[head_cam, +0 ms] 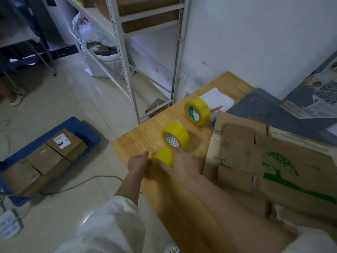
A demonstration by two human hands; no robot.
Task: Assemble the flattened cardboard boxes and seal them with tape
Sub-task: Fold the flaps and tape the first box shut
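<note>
Three yellow tape rolls stand on edge on the wooden table (182, 198). My right hand (184, 166) grips the nearest, smallest roll (164, 156) near the table's left edge. My left hand (139, 164) sits just left of that roll with fingers curled, seemingly pinching the clear tape end. A second roll (175, 135) stands just behind, and a third roll (197, 110) farther back. Flattened cardboard boxes (273, 161) with a green tree print lie stacked on the table to the right.
A white pad (218, 99) and a grey sheet (269, 110) lie at the table's back. White metal shelving (125, 70) stands behind the table. On the floor left, sealed brown boxes (45, 157) sit on a blue cart (76, 125). A cable (82, 181) crosses the floor.
</note>
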